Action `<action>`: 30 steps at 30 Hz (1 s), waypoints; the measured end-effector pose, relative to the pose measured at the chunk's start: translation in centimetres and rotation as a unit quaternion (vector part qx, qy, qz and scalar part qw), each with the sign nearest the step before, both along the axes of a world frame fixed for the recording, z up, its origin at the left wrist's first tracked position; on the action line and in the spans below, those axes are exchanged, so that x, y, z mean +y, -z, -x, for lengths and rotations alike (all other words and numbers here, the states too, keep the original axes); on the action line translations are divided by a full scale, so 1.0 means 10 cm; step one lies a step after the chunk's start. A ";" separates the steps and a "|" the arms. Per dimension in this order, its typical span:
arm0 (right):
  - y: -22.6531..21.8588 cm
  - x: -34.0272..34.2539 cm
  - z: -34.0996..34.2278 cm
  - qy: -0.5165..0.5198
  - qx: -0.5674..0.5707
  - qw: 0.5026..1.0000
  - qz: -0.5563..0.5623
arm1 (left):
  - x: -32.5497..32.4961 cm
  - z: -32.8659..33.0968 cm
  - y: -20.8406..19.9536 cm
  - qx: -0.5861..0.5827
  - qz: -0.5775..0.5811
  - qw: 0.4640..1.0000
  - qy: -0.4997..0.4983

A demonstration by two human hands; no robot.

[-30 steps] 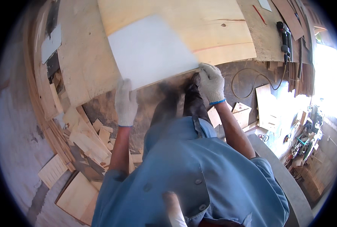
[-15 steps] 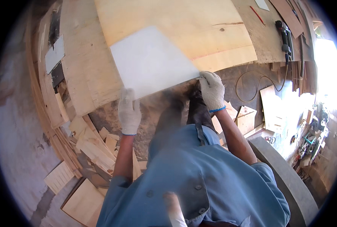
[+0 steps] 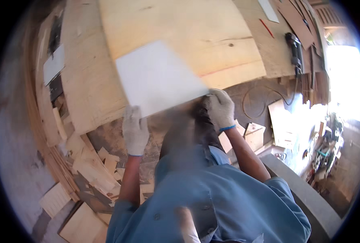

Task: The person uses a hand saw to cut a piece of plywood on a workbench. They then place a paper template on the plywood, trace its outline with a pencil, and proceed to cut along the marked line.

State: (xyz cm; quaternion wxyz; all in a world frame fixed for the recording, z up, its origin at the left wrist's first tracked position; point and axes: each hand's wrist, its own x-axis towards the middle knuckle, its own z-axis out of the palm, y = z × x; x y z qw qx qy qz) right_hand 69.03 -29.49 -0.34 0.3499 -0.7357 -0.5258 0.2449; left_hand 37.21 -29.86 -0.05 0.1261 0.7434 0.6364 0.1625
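Note:
A flat white panel (image 3: pixel 159 79) lies on a large plywood sheet (image 3: pixel 180 24), its near edge reaching to the sheet's front edge. My left hand (image 3: pixel 135 131), in a white knitted glove, grips the panel's near left corner, with the fingers over its edge. At the near right corner my right hand (image 3: pixel 220 107), gloved the same way with a blue cuff, has its fingers closed on the panel. The undersides of both grips are hidden.
On the worktable at right lie a corded power tool (image 3: pixel 295 50) and a red pencil (image 3: pixel 266 28). Wood offcuts (image 3: pixel 93 166) litter the floor at left. A grey ledge (image 3: pixel 297 190) runs beside my right arm. More tools (image 3: pixel 323 152) are heaped at far right.
The view has shifted, so the worktable and panel sit lower and slightly left in the picture. Both hands stay at the panel's near corners, which has barely moved on the plywood.

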 end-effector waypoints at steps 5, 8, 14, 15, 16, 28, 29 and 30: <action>-0.05 0.00 -0.01 0.031 0.053 0.998 0.013 | 0.05 0.03 0.07 -0.008 -0.039 0.999 0.022; -0.06 0.02 -0.04 0.029 0.039 0.999 0.014 | 0.02 0.00 0.03 -0.017 -0.027 0.999 0.021; 0.04 0.04 -0.13 0.069 0.096 0.990 0.077 | 0.04 -0.03 0.08 -0.054 -0.023 0.998 -0.013; 0.01 0.06 -0.14 0.064 0.092 0.990 0.084 | 0.03 -0.02 0.11 -0.068 -0.038 0.997 -0.012; -0.01 0.08 -0.14 0.059 0.088 0.990 0.091 | 0.03 -0.01 0.15 -0.082 -0.053 0.995 -0.010; -0.09 0.28 -0.22 0.028 -0.016 0.991 0.128 | -0.03 -0.05 0.01 -0.319 0.074 0.905 -0.273; -0.10 0.34 -0.18 0.021 -0.024 0.992 0.125 | -0.06 -0.06 0.07 -0.335 0.061 0.897 -0.282; -0.10 0.37 -0.15 0.015 -0.032 0.992 0.122 | -0.10 -0.09 0.14 -0.352 0.048 0.889 -0.289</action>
